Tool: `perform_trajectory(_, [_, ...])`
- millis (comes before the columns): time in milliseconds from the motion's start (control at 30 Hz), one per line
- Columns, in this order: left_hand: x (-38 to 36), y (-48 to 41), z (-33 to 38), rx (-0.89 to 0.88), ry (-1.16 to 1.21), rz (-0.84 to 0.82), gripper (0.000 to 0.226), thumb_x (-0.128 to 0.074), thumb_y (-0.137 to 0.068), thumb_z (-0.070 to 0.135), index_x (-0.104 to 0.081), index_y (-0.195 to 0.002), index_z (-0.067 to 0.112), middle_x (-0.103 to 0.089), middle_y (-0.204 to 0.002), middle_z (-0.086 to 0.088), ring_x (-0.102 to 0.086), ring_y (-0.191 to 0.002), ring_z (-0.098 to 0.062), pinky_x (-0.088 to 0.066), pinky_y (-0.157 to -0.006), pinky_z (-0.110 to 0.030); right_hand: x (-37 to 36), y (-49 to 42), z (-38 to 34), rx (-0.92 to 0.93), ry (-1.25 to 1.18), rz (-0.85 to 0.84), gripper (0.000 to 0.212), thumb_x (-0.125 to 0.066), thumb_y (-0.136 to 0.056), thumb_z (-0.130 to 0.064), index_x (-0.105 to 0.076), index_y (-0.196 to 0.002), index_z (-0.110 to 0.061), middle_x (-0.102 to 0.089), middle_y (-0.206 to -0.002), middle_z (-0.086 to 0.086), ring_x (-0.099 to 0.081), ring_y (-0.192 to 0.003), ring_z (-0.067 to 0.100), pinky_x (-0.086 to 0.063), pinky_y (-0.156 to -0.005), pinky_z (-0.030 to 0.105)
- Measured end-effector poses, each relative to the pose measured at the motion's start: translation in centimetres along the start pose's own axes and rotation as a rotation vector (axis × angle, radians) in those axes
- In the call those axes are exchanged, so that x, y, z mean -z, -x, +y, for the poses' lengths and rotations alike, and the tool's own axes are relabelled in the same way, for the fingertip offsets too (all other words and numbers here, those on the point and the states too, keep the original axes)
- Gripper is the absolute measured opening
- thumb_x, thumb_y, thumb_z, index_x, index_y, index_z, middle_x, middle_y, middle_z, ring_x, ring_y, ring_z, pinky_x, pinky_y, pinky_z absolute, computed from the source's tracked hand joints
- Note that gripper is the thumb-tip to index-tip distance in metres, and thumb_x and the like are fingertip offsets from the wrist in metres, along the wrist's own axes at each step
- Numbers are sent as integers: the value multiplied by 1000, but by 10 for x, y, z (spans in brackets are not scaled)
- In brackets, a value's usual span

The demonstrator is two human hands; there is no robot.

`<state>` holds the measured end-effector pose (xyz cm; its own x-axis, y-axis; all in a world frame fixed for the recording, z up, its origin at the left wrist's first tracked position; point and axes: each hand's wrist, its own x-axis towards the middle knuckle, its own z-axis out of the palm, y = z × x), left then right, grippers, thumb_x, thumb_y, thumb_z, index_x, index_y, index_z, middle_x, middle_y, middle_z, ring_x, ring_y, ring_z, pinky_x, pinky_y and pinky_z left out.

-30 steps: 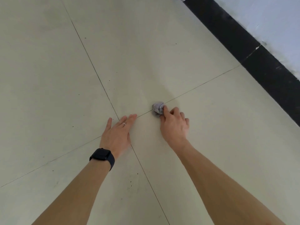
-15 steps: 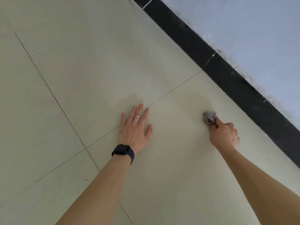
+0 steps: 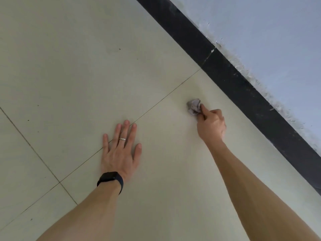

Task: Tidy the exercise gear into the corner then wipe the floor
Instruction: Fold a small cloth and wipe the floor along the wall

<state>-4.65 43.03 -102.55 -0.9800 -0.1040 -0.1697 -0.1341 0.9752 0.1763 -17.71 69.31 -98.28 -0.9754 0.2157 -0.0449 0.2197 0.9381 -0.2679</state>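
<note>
A small crumpled grey cloth (image 3: 194,106) is pressed onto the pale tiled floor (image 3: 73,70), a short way from the black skirting. My right hand (image 3: 211,124) is closed on the cloth's near side, with the index finger stretched over it. My left hand (image 3: 120,150) lies flat on the floor with its fingers spread, across a tile joint, to the left of the cloth. It wears a ring, and a black band sits on the wrist. No exercise gear is in view.
A black skirting board (image 3: 225,73) runs diagonally from the top middle to the right edge, with a pale blue wall (image 3: 271,35) above it. Thin tile joints cross the floor, and a few dark specks lie on the tiles at the left.
My right hand has slid the cloth from the tile joint near my left hand to the right, toward the skirting. My left hand has stayed flat on the floor. The view has turned toward the wall.
</note>
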Motion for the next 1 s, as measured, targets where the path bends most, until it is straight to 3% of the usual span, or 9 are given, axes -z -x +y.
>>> perform_trajectory(67, [1, 1, 1, 0, 15, -6, 63, -16, -101, 48, -2, -160, 30, 5, -167, 10, 3, -154, -12, -2, -123, -51, -5, 4, -13, -87, -74, 7, 39, -51, -98, -24, -58, -135, -34, -49, -110, 4, -53, -100, 29, -47, -91, 42])
perform_trajectory(200, [4, 0, 1, -2, 43, -24, 64, -19, -100, 48, -7, -160, 29, 1, -168, 9, 1, -154, -12, -1, -123, -51, -21, 92, -35, 526, -144, -134, 35, -55, -94, -23, -67, -126, -21, -56, -94, 7, -56, -75, 29, -51, -66, 37])
perform_trajectory(300, [6, -1, 2, 3, 10, -46, 64, -19, -100, 48, -6, -160, 29, 3, -168, 8, 1, -154, -13, 0, -123, -51, -19, 50, -22, 812, -112, -171, 35, -54, -95, -26, -67, -126, -19, -58, -92, 7, -59, -72, 28, -49, -63, 38])
perform_trajectory(367, [4, 1, 1, -5, 5, -49, 65, -19, -99, 48, -4, -160, 28, 3, -168, 7, 1, -154, -14, -1, -123, -52, -16, -4, -10, 661, -33, -27, 38, -49, -96, -31, -66, -128, -18, -59, -98, 11, -60, -74, 30, -50, -69, 40])
perform_trajectory(500, [7, 0, 2, 0, 22, -49, 66, -22, -99, 48, -6, -160, 28, 3, -168, 7, 0, -154, -14, -3, -122, -53, -12, -91, -26, 80, -31, 97, 46, -41, -99, -27, -47, -144, -22, -50, -114, 16, -54, -92, 34, -48, -90, 50])
perform_trajectory(567, [7, 0, 3, -6, 19, -51, 66, -24, -99, 47, -8, -160, 28, 1, -168, 7, -2, -154, -15, -7, -122, -53, -21, -89, -59, 90, -27, 56, 46, -42, -101, -28, -41, -147, -22, -47, -118, 15, -51, -101, 35, -46, -93, 46])
perform_trajectory(800, [10, -2, 2, -10, 26, -54, 67, -26, -98, 49, -10, -160, 28, -2, -168, 8, -8, -154, -15, -8, -122, -53, -61, -51, -169, 1060, -28, -125, 37, -53, -93, -24, -64, -128, -22, -58, -97, 11, -56, -77, 33, -48, -62, 41])
perform_trajectory(867, [8, -1, 0, -18, 28, -40, 66, -27, -99, 48, -12, -160, 27, -4, -168, 8, -8, -154, -15, -9, -122, -53, -56, -86, -161, 958, 38, -42, 38, -51, -96, -26, -61, -132, -25, -57, -101, 12, -55, -82, 34, -49, -67, 43])
perform_trajectory(1000, [8, -2, 0, -19, 22, -42, 66, -28, -99, 48, -13, -160, 27, -4, -168, 8, -5, -154, -15, -6, -122, -53, -37, -153, -126, 217, 121, -16, 49, -44, -100, -22, -40, -148, -29, -43, -129, 15, -47, -112, 37, -40, -98, 50])
